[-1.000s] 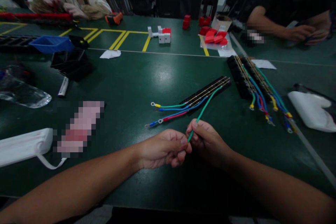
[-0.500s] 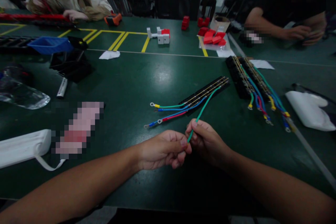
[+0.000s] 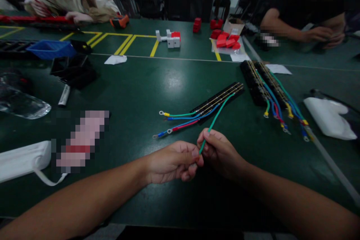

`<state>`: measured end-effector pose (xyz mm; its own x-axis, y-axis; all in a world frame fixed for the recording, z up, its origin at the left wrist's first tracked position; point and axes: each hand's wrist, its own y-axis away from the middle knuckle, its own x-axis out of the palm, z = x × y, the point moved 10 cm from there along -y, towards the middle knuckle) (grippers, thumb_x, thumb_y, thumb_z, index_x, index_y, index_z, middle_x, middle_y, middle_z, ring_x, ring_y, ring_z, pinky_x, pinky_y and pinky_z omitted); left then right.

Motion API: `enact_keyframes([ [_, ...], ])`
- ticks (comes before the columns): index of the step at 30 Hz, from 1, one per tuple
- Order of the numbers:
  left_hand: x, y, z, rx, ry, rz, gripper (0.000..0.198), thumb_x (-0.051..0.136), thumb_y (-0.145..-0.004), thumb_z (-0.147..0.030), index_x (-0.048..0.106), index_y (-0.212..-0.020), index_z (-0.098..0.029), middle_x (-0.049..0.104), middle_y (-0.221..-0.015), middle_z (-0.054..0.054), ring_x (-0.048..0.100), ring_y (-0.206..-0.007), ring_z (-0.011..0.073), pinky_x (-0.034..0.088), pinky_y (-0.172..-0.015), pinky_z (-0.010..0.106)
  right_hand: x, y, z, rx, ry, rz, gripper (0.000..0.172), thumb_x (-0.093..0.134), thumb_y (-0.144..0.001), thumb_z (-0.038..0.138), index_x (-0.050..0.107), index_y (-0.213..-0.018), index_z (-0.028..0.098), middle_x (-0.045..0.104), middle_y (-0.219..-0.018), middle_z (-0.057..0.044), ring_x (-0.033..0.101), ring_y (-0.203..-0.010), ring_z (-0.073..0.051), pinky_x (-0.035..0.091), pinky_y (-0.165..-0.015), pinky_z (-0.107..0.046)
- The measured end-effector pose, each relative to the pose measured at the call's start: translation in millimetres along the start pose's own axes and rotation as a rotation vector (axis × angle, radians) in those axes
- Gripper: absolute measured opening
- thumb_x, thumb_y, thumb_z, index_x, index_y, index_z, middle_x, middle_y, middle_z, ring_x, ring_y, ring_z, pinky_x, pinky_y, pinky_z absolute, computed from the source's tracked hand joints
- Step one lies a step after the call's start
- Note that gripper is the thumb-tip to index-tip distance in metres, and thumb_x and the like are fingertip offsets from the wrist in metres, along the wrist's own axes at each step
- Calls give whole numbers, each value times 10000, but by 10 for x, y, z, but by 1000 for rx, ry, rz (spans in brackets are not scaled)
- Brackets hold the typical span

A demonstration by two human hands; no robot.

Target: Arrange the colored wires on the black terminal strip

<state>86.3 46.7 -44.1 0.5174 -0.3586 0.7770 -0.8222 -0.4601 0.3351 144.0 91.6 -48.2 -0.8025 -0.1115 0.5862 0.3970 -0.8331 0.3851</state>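
A green wire (image 3: 217, 117) runs from the far end of a black strip with brass-coloured bars (image 3: 222, 99) down to my two hands. My left hand (image 3: 176, 161) pinches the wire's near end, and its fingertips hide that end. Just above, my right hand (image 3: 218, 148) grips the same wire between thumb and fingers, close beside the left. Other wires leave the strip to the left: a green one (image 3: 180, 115) with a yellow-sleeved ring terminal, blue ones (image 3: 182, 118), and a red one (image 3: 185, 124) with a ring terminal.
Two similar wired strips (image 3: 254, 84) lie to the right, near a white pouch (image 3: 327, 118). Red parts (image 3: 226, 40) and a white-and-red piece (image 3: 173, 40) lie farther back. At left are a blue bin (image 3: 52, 48), a marker (image 3: 64, 95) and a white power bank (image 3: 25, 159). Two people sit opposite.
The view has shifted slightly, so everything sits a little farther left. Both hands keep the same hold on the green wire, with barely any movement.
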Motion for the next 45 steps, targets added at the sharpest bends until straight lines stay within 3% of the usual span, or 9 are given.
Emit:
enact_keyframes([
  [4, -51, 0, 7, 4, 16, -43, 264, 730, -830, -350, 603, -837, -118, 585, -593, -6, 514, -458, 62, 354, -440, 158, 36, 8, 18, -8, -20, 20, 248, 725, -825, 374, 663, -745, 147, 512, -534, 39, 465, -474, -63, 380, -480, -172],
  [12, 8, -13, -28, 46, 45, -4, 274, 727, -834, -318, 544, -771, -124, 536, -559, -31, 445, -457, 41, 327, -494, 171, 53, 12, 36, -22, -39, 28, 250, 748, -808, 347, 645, -719, 137, 506, -540, 36, 445, -488, -58, 360, -479, -164],
  [21, -35, -4, -50, 26, 82, -71, 165, 697, -811, -251, 625, -830, -104, 606, -640, 16, 554, -487, 80, 406, -447, 173, 59, 13, 23, -3, -16, 25, 236, 728, -818, 365, 647, -744, 156, 491, -551, 40, 464, -493, -83, 377, -490, -201],
  [25, -6, 3, -62, 25, 37, -56, 166, 691, -826, -251, 628, -827, -97, 642, -665, 46, 527, -461, 58, 355, -421, 149, 45, 13, 5, 0, -9, 30, 240, 706, -840, 373, 646, -752, 158, 500, -552, 39, 470, -485, -81, 375, -487, -203],
  [30, -42, 9, -58, 44, 41, -103, 206, 741, -789, -206, 553, -767, -124, 579, -598, -16, 458, -460, 20, 343, -479, 126, 26, 26, 44, -18, -5, -9, 265, 739, -817, 380, 639, -741, 146, 492, -545, 43, 429, -488, -60, 334, -470, -175],
  [35, -34, 0, -56, 28, 10, -90, 206, 740, -794, -250, 581, -797, -119, 606, -599, 1, 497, -458, 34, 341, -444, 122, 38, 30, 51, -6, 33, -17, 300, 760, -790, 413, 621, -729, 155, 491, -531, 47, 416, -463, -63, 339, -456, -187],
  [42, -41, 15, 18, -82, -76, -52, 298, 702, -834, -384, 639, -891, -99, 694, -732, 55, 609, -515, 83, 454, -473, 171, -2, 25, -1, 21, 36, -25, 296, 748, -797, 434, 619, -759, 170, 500, -551, 46, 453, -466, -74, 358, -457, -197],
  [45, -61, 16, 27, -77, -121, -63, 338, 727, -810, -428, 620, -857, -112, 674, -673, 28, 547, -453, 54, 374, -416, 146, -1, 26, 13, 11, 31, -30, 295, 755, -793, 427, 625, -758, 165, 493, -536, 48, 438, -465, -72, 354, -456, -193],
])
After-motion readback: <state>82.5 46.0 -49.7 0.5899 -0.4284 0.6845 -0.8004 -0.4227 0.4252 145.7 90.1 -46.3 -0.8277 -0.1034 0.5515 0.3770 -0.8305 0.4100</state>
